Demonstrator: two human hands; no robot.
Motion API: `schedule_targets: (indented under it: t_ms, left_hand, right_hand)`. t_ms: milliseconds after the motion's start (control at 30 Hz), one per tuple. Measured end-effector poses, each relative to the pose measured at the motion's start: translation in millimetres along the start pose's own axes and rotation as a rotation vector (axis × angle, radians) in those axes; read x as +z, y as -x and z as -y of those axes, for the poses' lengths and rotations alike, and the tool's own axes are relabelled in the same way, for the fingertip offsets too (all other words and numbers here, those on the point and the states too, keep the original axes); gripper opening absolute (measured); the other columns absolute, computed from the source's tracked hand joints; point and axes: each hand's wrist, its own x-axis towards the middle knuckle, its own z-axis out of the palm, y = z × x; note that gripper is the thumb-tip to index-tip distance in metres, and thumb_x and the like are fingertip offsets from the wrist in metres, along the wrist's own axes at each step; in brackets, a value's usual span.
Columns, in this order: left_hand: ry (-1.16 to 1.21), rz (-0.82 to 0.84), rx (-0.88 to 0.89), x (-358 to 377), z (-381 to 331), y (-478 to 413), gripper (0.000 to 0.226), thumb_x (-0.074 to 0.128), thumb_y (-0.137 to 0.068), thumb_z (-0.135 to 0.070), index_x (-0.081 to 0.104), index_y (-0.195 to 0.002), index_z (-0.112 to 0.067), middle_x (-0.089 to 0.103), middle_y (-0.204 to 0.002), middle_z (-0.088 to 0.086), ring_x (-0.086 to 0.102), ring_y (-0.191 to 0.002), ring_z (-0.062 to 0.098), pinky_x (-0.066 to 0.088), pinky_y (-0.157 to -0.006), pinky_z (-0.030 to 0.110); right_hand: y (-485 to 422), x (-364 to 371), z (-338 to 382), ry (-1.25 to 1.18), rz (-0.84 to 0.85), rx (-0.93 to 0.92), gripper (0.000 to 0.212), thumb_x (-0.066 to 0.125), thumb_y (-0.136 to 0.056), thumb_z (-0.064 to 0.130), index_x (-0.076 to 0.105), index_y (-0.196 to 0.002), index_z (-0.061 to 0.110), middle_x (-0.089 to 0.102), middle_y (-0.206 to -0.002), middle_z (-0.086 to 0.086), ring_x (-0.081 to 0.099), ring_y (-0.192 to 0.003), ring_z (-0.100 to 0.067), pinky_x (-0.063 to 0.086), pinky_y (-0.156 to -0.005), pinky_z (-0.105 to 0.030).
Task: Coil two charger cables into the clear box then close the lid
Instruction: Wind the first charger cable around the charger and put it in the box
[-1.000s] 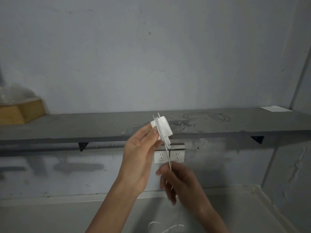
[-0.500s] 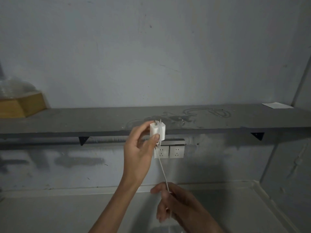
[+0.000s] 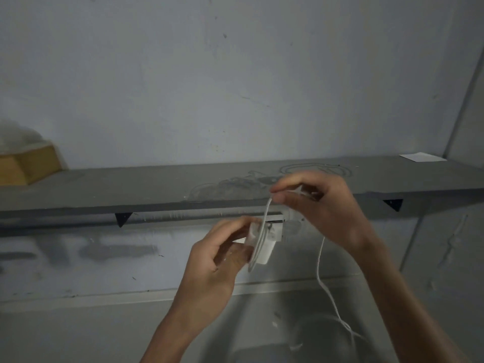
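Note:
My left hand (image 3: pixel 217 263) holds a white charger plug (image 3: pixel 263 243) in front of the wall, below the grey shelf. A thin white cable (image 3: pixel 320 265) loops over the plug and runs up to my right hand (image 3: pixel 322 205), which pinches it between thumb and fingers just above and right of the plug. From there the cable hangs down toward the lower right and ends in loose loops on the pale surface. A second cable (image 3: pixel 314 170) lies in loops on the shelf behind my right hand. No clear box can be made out.
A long grey shelf (image 3: pixel 131 189) on black brackets crosses the wall. A yellow wooden block (image 3: pixel 28 166) with something clear on it sits at its left end, a white paper (image 3: pixel 423 157) at its right. A wall socket (image 3: pixel 277 226) shows behind the plug.
My right hand has risen from below the plug to above and right of it, carrying the cable up over the plug. My left hand with the plug has dropped and moved right.

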Motion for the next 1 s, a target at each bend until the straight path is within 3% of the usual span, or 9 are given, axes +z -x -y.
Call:
schedule_targets:
  t_ms: [100, 200, 300, 400, 567, 667, 733, 833, 1000]
  left_hand:
    - [0.172, -0.045, -0.051, 2.5, -6.4, -2.0, 0.031, 0.069, -0.080, -0.002, 0.074, -0.100, -0.025, 0.076, -0.101, -0.001, 0.072, -0.093, 0.010, 0.054, -0.073, 0.016]
    - [0.163, -0.073, -0.092, 1.3, -3.1, -3.7, 0.028, 0.068, -0.079, -0.006, 0.073, -0.101, -0.020, 0.077, -0.100, 0.004, 0.071, -0.091, 0.016, 0.054, -0.074, 0.019]
    - [0.136, -0.126, -0.136, 1.6, 3.5, -4.7, 0.028, 0.074, -0.076, -0.013, 0.073, -0.102, -0.022, 0.076, -0.101, 0.004, 0.069, -0.099, 0.023, 0.055, -0.084, 0.028]
    - [0.313, -0.246, -0.231, 6.9, 10.0, -8.6, 0.027, 0.065, -0.080, 0.000, 0.070, -0.104, -0.013, 0.077, -0.097, 0.006, 0.069, -0.093, 0.021, 0.057, -0.072, 0.020]
    - [0.448, -0.372, -0.241, 3.4, 12.5, -28.8, 0.031, 0.053, -0.090, 0.009, 0.063, -0.116, -0.004, 0.073, -0.107, 0.010, 0.069, -0.099, 0.033, 0.058, -0.087, 0.042]
    - [0.203, -0.383, -0.133, -5.5, 17.4, -39.5, 0.034, 0.059, -0.086, 0.009, 0.068, -0.106, -0.017, 0.076, -0.093, -0.004, 0.071, -0.088, 0.011, 0.061, -0.075, 0.030]
    - [0.043, -0.369, -0.132, -11.0, 25.1, -41.0, 0.036, 0.062, -0.085, 0.007, 0.069, -0.102, -0.023, 0.075, -0.094, -0.004, 0.069, -0.089, 0.010, 0.059, -0.075, 0.028]
    - [-0.098, -0.271, -0.175, -15.3, 31.1, -35.5, 0.035, 0.063, -0.086, 0.005, 0.069, -0.102, -0.026, 0.072, -0.097, -0.002, 0.067, -0.091, 0.009, 0.059, -0.079, 0.027]
    - [-0.149, -0.058, -0.139, -6.7, 19.0, -17.4, 0.031, 0.069, -0.083, -0.002, 0.070, -0.104, -0.025, 0.073, -0.102, -0.002, 0.068, -0.095, 0.007, 0.054, -0.081, 0.019]
  right_hand:
    - [5.0, 20.7, -21.7, -0.170, 0.076, 0.035, 0.005, 0.071, -0.075, 0.024, 0.075, -0.078, 0.024, 0.073, -0.073, 0.004, 0.063, -0.066, -0.007, 0.050, -0.061, -0.021]
    - [17.3, 38.5, -31.9, -0.307, 0.054, 0.111, 0.010, 0.064, -0.083, 0.016, 0.072, -0.080, 0.011, 0.069, -0.061, 0.010, 0.058, -0.053, 0.003, 0.042, -0.053, -0.006]
    - [36.8, 57.8, -32.8, -0.388, 0.017, 0.228, 0.019, 0.057, -0.092, 0.007, 0.068, -0.077, 0.009, 0.060, -0.048, 0.014, 0.048, -0.040, 0.003, 0.035, -0.044, -0.006]
    - [66.0, 89.0, -33.4, -0.454, -0.040, 0.343, 0.025, 0.056, -0.094, 0.016, 0.067, -0.072, 0.017, 0.057, -0.048, 0.005, 0.036, -0.037, -0.004, 0.028, -0.037, -0.016]
    - [108.9, 113.6, -27.8, -0.462, 0.119, 0.479, 0.021, 0.050, -0.096, 0.033, 0.070, -0.091, 0.027, 0.056, -0.049, -0.002, 0.036, -0.033, -0.009, 0.028, -0.038, -0.016]
    - [125.5, 103.3, -21.6, -0.117, 0.279, 0.398, 0.018, 0.051, -0.093, 0.035, 0.063, -0.095, 0.049, 0.064, -0.056, 0.005, 0.060, -0.051, -0.002, 0.048, -0.058, -0.017]
    - [123.9, 84.9, -11.0, 0.073, 0.282, 0.263, 0.016, 0.048, -0.092, 0.048, 0.055, -0.099, 0.060, 0.065, -0.063, 0.022, 0.066, -0.063, 0.003, 0.051, -0.069, -0.010]
    - [107.0, 45.3, 6.7, 0.364, 0.091, -0.035, 0.025, 0.043, -0.091, 0.057, 0.062, -0.102, 0.047, 0.064, -0.070, 0.030, 0.064, -0.062, 0.008, 0.052, -0.063, -0.011]
    - [60.1, -0.4, 30.7, 0.579, -0.131, -0.284, 0.017, 0.059, -0.089, 0.040, 0.074, -0.091, 0.032, 0.073, -0.079, 0.020, 0.068, -0.070, -0.003, 0.055, -0.063, -0.032]
